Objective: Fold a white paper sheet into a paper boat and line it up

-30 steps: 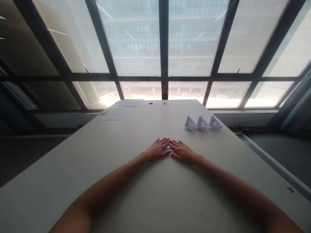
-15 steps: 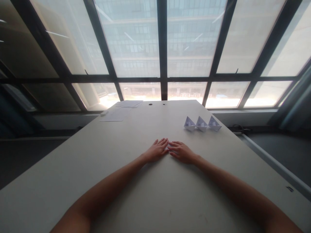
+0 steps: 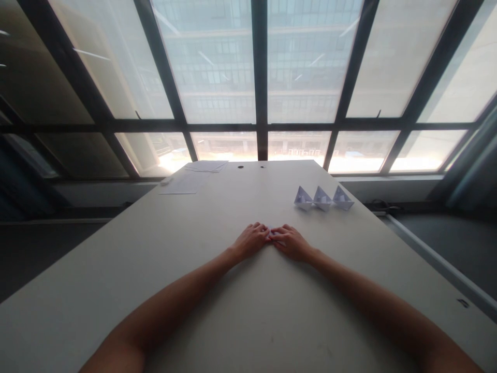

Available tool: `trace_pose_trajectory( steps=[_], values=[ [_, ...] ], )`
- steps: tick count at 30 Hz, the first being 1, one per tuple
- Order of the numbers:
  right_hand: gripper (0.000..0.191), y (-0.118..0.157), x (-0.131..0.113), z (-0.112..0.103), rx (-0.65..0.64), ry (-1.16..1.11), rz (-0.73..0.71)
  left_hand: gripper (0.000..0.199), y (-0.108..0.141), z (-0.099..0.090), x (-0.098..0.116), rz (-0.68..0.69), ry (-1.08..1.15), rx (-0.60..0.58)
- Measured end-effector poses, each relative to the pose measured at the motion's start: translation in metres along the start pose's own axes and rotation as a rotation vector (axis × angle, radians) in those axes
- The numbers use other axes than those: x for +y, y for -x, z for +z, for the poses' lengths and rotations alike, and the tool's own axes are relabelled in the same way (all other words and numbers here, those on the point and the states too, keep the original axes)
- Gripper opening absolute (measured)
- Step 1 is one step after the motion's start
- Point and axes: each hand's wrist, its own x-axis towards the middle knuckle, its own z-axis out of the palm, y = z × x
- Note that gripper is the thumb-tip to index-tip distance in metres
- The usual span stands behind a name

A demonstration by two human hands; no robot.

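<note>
A small piece of folded white paper (image 3: 271,234) lies on the table between my two hands, mostly hidden under the fingers. My left hand (image 3: 251,241) has its fingers bent and closed on the paper's left side. From the other side, my right hand (image 3: 290,242) grips the paper with curled fingers, thumb close to the left hand. Beyond my right hand, three folded paper boats stand in a row: a left boat (image 3: 303,199), a middle boat (image 3: 322,199) and a right boat (image 3: 342,199).
The white table (image 3: 174,248) runs toward a wall of windows. Flat white sheets of paper (image 3: 180,184) lie at its far left. A small dark mark (image 3: 463,303) sits near the right edge. Two holes, including a left hole (image 3: 240,167), are at the far end.
The fingers of both hands, flatter half a second ago, are now more bent around the folded paper. The paper boats and sheets have stayed put.
</note>
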Motion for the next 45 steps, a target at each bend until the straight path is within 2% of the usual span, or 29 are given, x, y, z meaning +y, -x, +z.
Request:
trace_pose_trajectory(
  steps=[2, 5, 9, 13, 18, 25, 30, 36, 40, 45],
  values=[
    [0.028, 0.0, -0.001, -0.001, -0.004, 0.012, 0.006, 0.027, 0.0, 0.003, -0.002, 0.015, 0.032, 0.004],
    [0.034, 0.001, -0.002, 0.0, -0.046, 0.049, 0.027, 0.038, 0.0, 0.011, -0.007, 0.011, 0.117, 0.004],
    [0.062, 0.002, 0.0, 0.005, -0.169, 0.057, 0.09, 0.056, 0.002, 0.019, -0.012, -0.008, 0.186, -0.115],
    [0.082, 0.002, 0.0, 0.009, -0.29, 0.04, 0.142, 0.075, 0.006, 0.015, -0.011, 0.013, 0.159, -0.187],
    [0.091, 0.002, -0.008, 0.01, -0.316, 0.053, 0.294, 0.073, 0.007, 0.01, -0.008, 0.024, 0.14, -0.212],
    [0.09, 0.004, -0.012, 0.009, -0.279, 0.122, 0.449, 0.07, 0.007, 0.015, -0.009, -0.002, 0.124, -0.208],
    [0.077, 0.004, -0.009, 0.013, -0.213, 0.121, 0.499, 0.068, 0.006, 0.016, -0.008, -0.024, 0.143, -0.195],
    [0.063, 0.002, -0.007, 0.009, -0.205, 0.041, 0.261, 0.056, 0.002, 0.02, -0.008, -0.063, 0.166, -0.11],
    [0.062, 0.002, -0.006, 0.009, -0.189, 0.037, 0.259, 0.047, 0.0, 0.017, -0.008, -0.061, 0.103, -0.05],
    [0.053, 0.002, -0.004, 0.009, -0.105, -0.003, 0.223, 0.023, 0.0, 0.001, -0.002, -0.034, 0.007, -0.013]
  ],
)
